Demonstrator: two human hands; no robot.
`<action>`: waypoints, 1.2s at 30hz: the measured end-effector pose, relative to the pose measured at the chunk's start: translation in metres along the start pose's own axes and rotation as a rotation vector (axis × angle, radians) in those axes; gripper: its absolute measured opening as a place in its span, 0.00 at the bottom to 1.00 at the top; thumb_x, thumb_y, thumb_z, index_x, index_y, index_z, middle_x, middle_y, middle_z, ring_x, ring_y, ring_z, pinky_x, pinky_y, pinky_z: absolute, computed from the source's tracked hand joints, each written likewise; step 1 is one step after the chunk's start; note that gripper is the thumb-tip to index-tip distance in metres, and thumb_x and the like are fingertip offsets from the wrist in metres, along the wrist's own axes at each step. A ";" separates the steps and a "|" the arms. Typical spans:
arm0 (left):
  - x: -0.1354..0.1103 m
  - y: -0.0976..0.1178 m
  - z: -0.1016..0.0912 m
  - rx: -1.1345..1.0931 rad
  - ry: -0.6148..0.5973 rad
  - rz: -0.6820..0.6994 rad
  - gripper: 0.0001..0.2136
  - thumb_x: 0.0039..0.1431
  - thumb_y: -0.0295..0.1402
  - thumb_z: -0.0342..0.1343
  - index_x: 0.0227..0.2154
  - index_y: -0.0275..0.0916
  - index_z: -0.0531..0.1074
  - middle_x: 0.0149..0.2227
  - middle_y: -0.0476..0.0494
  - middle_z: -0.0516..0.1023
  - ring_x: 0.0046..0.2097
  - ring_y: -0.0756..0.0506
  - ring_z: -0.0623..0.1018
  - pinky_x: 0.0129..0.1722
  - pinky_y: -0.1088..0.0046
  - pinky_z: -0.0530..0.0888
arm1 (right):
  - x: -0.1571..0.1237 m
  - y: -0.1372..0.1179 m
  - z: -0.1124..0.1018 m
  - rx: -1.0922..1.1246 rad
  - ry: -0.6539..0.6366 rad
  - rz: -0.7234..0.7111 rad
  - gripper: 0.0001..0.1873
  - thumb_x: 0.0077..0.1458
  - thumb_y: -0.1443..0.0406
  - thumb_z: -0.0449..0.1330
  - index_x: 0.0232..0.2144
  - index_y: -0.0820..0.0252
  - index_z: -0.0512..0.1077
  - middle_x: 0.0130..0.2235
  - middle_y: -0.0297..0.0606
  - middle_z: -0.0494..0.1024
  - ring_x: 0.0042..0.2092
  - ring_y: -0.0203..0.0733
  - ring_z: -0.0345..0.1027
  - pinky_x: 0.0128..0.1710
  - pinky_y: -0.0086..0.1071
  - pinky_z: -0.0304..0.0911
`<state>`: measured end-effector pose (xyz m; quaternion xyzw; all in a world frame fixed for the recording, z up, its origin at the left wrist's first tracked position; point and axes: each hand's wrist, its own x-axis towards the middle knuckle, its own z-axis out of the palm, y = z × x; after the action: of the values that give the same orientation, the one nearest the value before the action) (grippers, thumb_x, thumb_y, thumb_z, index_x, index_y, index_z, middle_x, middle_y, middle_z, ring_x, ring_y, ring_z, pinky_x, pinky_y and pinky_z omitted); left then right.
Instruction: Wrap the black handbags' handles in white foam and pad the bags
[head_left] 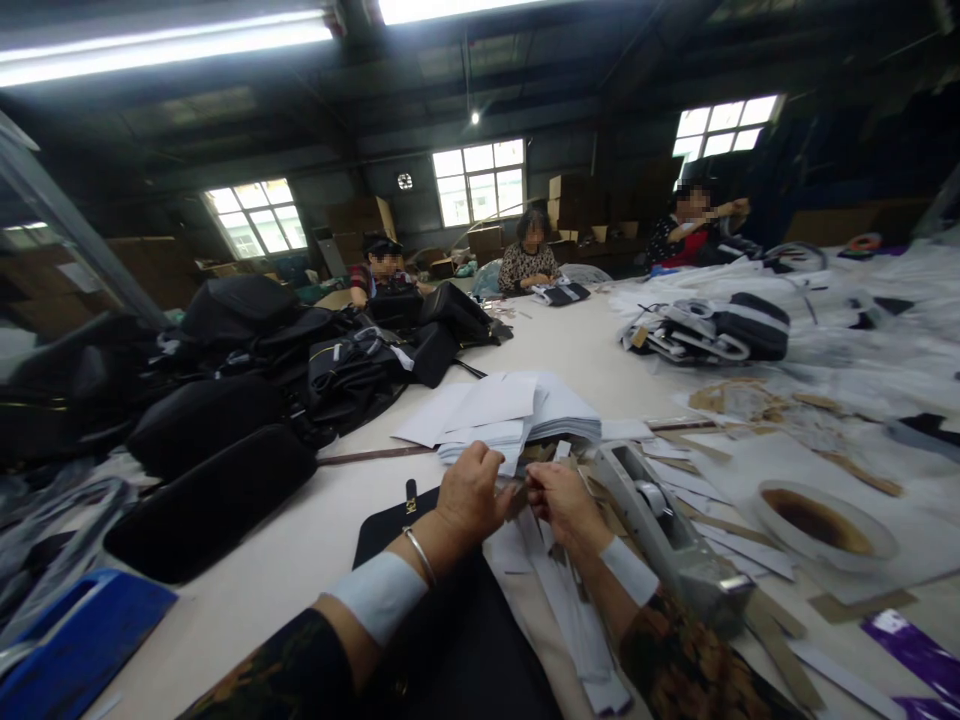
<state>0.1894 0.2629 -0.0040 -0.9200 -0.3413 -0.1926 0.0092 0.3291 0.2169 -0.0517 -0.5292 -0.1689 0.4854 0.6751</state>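
Note:
My left hand, with a bracelet at the wrist, is closed with thumb and fingers together at the front edge of a stack of white paper sheets. My right hand pinches just beside it, fingertips close to the left ones. What either hand grips is too small to make out. Below my left forearm lies a black bag piece with a small gold-coloured fitting near its top. White paper strips run beneath my right hand. A grey tape dispenser stands right of that hand.
Black bags pile up at the left, near a blue tape dispenser. At the right are a bowl with brown residue, cardboard strips and a purple packet. Three people sit across the table.

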 end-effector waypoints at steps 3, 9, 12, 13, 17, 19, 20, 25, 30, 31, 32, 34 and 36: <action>0.009 -0.008 0.009 0.065 -0.014 -0.060 0.15 0.57 0.39 0.58 0.44 0.37 0.71 0.43 0.37 0.71 0.45 0.40 0.73 0.41 0.66 0.73 | -0.004 0.004 0.003 0.011 0.004 0.030 0.10 0.41 0.63 0.63 0.27 0.62 0.69 0.20 0.27 0.69 0.17 0.27 0.56 0.13 0.20 0.45; 0.023 -0.005 0.019 0.118 -0.045 -0.013 0.12 0.65 0.31 0.46 0.31 0.38 0.74 0.37 0.39 0.73 0.38 0.42 0.74 0.36 0.66 0.71 | -0.003 0.000 0.011 0.012 0.000 0.041 0.13 0.42 0.59 0.64 0.27 0.62 0.69 0.20 0.28 0.69 0.17 0.26 0.55 0.13 0.21 0.43; 0.018 0.002 0.018 0.110 -0.059 0.030 0.11 0.63 0.30 0.48 0.31 0.37 0.74 0.35 0.38 0.73 0.37 0.42 0.73 0.37 0.65 0.71 | -0.003 -0.001 0.011 0.006 -0.004 0.072 0.16 0.47 0.53 0.62 0.26 0.62 0.68 0.19 0.29 0.68 0.16 0.28 0.55 0.13 0.22 0.43; 0.015 0.006 0.018 0.105 -0.065 0.053 0.10 0.63 0.31 0.49 0.31 0.37 0.74 0.35 0.38 0.73 0.38 0.42 0.73 0.37 0.65 0.71 | -0.002 0.000 0.011 0.002 0.003 0.074 0.17 0.47 0.52 0.62 0.25 0.61 0.68 0.19 0.29 0.68 0.16 0.28 0.56 0.13 0.22 0.44; -0.002 0.025 0.010 0.038 -0.078 0.256 0.08 0.62 0.29 0.48 0.33 0.38 0.73 0.35 0.39 0.72 0.37 0.42 0.72 0.38 0.63 0.72 | 0.003 -0.001 0.001 -0.020 0.039 0.028 0.15 0.43 0.56 0.67 0.23 0.59 0.69 0.18 0.30 0.70 0.20 0.34 0.64 0.16 0.26 0.57; -0.011 0.038 0.000 -0.036 -0.092 0.392 0.09 0.62 0.28 0.47 0.32 0.38 0.72 0.34 0.40 0.72 0.36 0.43 0.72 0.37 0.65 0.72 | 0.005 -0.007 -0.006 -0.029 0.042 -0.004 0.12 0.40 0.60 0.69 0.23 0.60 0.71 0.21 0.33 0.75 0.24 0.38 0.68 0.21 0.29 0.64; -0.016 0.044 -0.008 -0.080 -0.108 0.446 0.09 0.62 0.29 0.47 0.31 0.38 0.72 0.34 0.40 0.72 0.36 0.44 0.72 0.36 0.66 0.72 | 0.005 -0.011 -0.009 -0.029 0.043 -0.011 0.11 0.39 0.62 0.69 0.24 0.61 0.72 0.22 0.34 0.76 0.26 0.40 0.70 0.24 0.30 0.67; -0.051 0.069 -0.066 -0.324 -0.284 0.585 0.08 0.63 0.33 0.49 0.33 0.40 0.72 0.39 0.43 0.74 0.34 0.49 0.73 0.32 0.74 0.72 | -0.013 -0.034 -0.019 0.014 0.017 0.026 0.10 0.43 0.64 0.64 0.30 0.63 0.75 0.25 0.39 0.80 0.27 0.45 0.73 0.26 0.36 0.70; -0.093 0.048 -0.122 -0.384 -0.473 0.493 0.06 0.63 0.28 0.51 0.37 0.41 0.72 0.52 0.44 0.73 0.44 0.48 0.77 0.45 0.75 0.74 | -0.038 -0.045 -0.020 0.064 -0.007 0.005 0.12 0.41 0.68 0.63 0.33 0.62 0.74 0.28 0.37 0.80 0.28 0.41 0.72 0.27 0.33 0.71; -0.101 0.036 -0.129 -0.360 -0.470 0.442 0.06 0.63 0.27 0.50 0.38 0.40 0.72 0.51 0.43 0.73 0.45 0.47 0.77 0.46 0.74 0.75 | -0.043 -0.045 -0.019 0.068 -0.005 -0.005 0.11 0.41 0.69 0.63 0.33 0.61 0.73 0.28 0.36 0.80 0.27 0.40 0.72 0.26 0.31 0.70; -0.108 0.021 -0.134 -0.336 -0.447 0.384 0.07 0.63 0.27 0.49 0.38 0.40 0.72 0.51 0.42 0.73 0.46 0.47 0.77 0.46 0.73 0.75 | -0.048 -0.046 -0.017 0.066 -0.004 -0.014 0.10 0.42 0.69 0.63 0.32 0.60 0.72 0.27 0.34 0.79 0.26 0.38 0.71 0.25 0.30 0.69; -0.121 -0.012 -0.142 -0.296 -0.339 0.273 0.07 0.63 0.26 0.48 0.36 0.39 0.72 0.50 0.41 0.73 0.46 0.46 0.76 0.45 0.72 0.75 | -0.058 -0.046 -0.011 0.045 -0.020 -0.026 0.09 0.43 0.69 0.64 0.30 0.59 0.70 0.25 0.32 0.76 0.24 0.35 0.68 0.21 0.27 0.65; -0.133 -0.046 -0.148 -0.282 -0.215 0.175 0.07 0.63 0.27 0.49 0.34 0.38 0.72 0.48 0.39 0.74 0.46 0.46 0.76 0.46 0.70 0.74 | -0.068 -0.046 0.002 0.003 -0.060 -0.043 0.08 0.44 0.68 0.64 0.28 0.59 0.69 0.22 0.30 0.74 0.21 0.33 0.65 0.18 0.25 0.63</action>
<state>0.0172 0.1932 0.0795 -0.9535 -0.2287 -0.1378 -0.1396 0.3177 0.1625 0.0092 -0.5096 -0.1996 0.4869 0.6808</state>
